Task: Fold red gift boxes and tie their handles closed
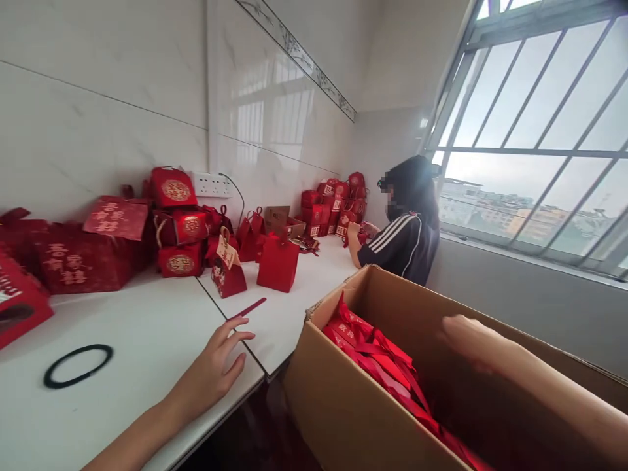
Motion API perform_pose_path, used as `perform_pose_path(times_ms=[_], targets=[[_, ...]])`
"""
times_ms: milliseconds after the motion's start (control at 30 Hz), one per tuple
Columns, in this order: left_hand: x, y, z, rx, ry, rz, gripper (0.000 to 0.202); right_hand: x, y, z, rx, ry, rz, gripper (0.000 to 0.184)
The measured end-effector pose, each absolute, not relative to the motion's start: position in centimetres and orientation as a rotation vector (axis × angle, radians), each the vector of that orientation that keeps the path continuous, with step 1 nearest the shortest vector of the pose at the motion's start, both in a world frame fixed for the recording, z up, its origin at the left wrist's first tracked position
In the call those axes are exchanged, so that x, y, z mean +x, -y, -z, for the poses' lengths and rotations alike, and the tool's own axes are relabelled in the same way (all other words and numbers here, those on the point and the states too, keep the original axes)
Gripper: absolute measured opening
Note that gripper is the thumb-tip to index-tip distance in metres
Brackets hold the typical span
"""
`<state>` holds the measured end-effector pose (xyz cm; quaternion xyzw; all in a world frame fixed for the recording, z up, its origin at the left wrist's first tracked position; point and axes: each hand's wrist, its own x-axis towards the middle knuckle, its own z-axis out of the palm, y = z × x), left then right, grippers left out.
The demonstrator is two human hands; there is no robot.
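Note:
My left hand (216, 366) hovers just above the white table (147, 340) near its front edge, fingers spread and holding nothing; a thin red strip (248, 308) lies just beyond its fingertips. My right hand (471, 340) reaches down into an open cardboard box (343, 418), blurred by motion, above a stack of flat red box blanks with ribbons (383, 366). Its fingers are not clearly visible. Nothing shows in it.
Folded red gift boxes (277, 263) and larger red boxes (83, 261) stand along the tiled wall. A black ring (77, 366) lies on the table at left. Another person (407, 229) works at the far end beside more red boxes (333, 203), under a large window.

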<state>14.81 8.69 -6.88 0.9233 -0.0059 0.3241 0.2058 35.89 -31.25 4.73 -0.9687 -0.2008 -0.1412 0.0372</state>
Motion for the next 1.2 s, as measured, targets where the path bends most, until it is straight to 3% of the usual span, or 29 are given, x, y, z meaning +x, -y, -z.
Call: perform_pose_path(times_ms=[67, 133, 233, 400, 600, 833, 967, 1067, 1200], targets=[[14.4, -8.8, 6.6, 2.539, 0.012, -0.873, 0.026, 35.6, 26.3, -6.8, -2.998, 1.001, 0.262, 0.029], [13.7, -8.8, 6.3, 2.504, 0.004, -0.847, 0.024, 35.4, 20.1, -8.1, -2.782, 1.358, 0.394, 0.02], [12.9, -9.0, 6.0, 2.437, -0.025, -0.873, 0.022, 36.2, 10.9, -8.2, -2.566, 1.388, 0.378, 0.016], [12.4, -9.3, 5.3, 2.235, -0.19, -0.913, 0.02, 39.0, 1.1, -5.2, -2.468, 1.141, 0.487, 0.044], [12.7, -11.0, 4.5, 1.831, -0.485, -0.96, 0.019, 39.8, -1.2, -3.2, -2.323, 0.923, 0.462, 0.029], [13.0, -13.0, 4.4, 1.583, -0.64, -0.952, 0.024, 37.5, 1.7, -7.4, -2.046, 0.911, 0.543, 0.026], [13.0, -12.3, 3.8, 1.59, -0.399, -0.796, 0.046, 33.8, 1.6, -6.9, -1.64, 1.272, 0.065, 0.02], [12.1, -11.8, 3.4, 1.558, -0.06, -0.518, 0.074, 31.3, 0.8, -4.5, -1.351, 1.494, -0.446, 0.034], [11.1, -11.7, 2.7, 1.448, 0.126, -0.148, 0.083, 30.0, 0.1, -2.1, -1.223, 1.399, -0.763, 0.043]])
